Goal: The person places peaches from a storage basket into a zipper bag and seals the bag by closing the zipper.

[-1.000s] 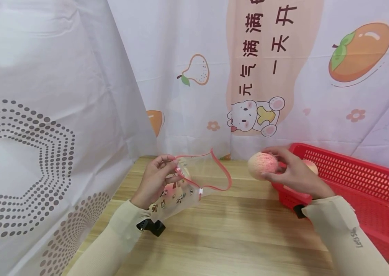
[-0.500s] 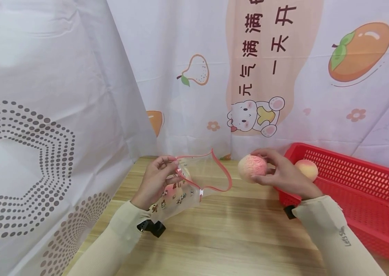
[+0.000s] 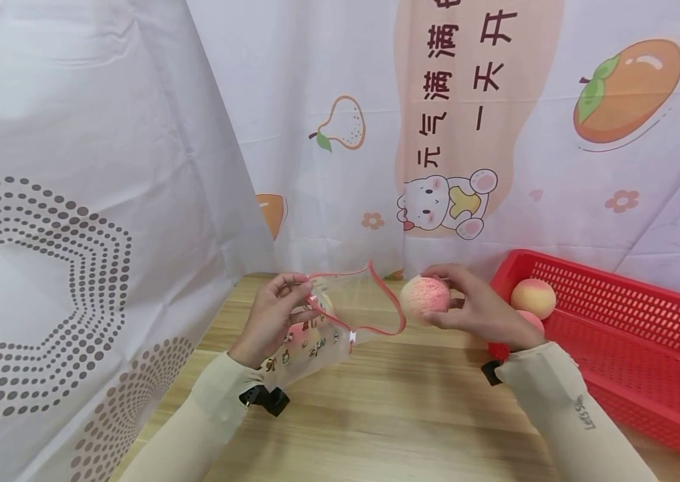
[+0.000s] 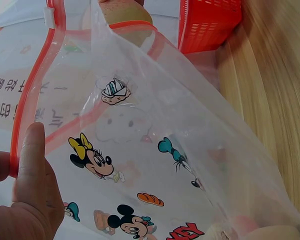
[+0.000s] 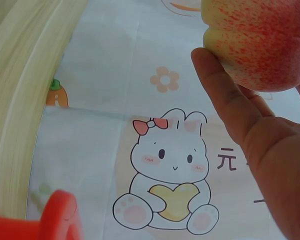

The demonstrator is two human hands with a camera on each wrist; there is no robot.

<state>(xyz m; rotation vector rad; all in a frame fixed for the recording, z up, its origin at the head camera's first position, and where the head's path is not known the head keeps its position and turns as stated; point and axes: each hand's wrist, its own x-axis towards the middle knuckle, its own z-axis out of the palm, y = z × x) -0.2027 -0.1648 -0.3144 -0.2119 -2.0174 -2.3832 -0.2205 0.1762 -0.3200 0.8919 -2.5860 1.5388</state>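
My left hand [image 3: 276,314] pinches the rim of a clear zip bag [image 3: 330,345] with a red zipper edge and cartoon prints, its mouth spread wide toward the right. Pink and yellow fruit shows through the lower part of the bag, partly hidden by the hand. In my right hand [image 3: 475,304] is a pink and cream peach [image 3: 424,298], gripped between thumb and fingers just right of the bag's mouth. The right wrist view shows the peach [image 5: 260,45] close up, its red-speckled side facing the camera. A white slider [image 4: 50,17] sits on the zipper in the left wrist view.
A red perforated basket [image 3: 635,361] stands on the right of the wooden table [image 3: 412,415]. Inside its near left end lie a yellowish peach [image 3: 534,298] and a pinker one [image 3: 531,320], the latter partly behind my right wrist. A printed cloth hangs behind and at left.
My right hand has carried the peach leftward from beside the basket to the bag's mouth, uncovering the peaches in the basket. The left hand and bag have stayed almost still.
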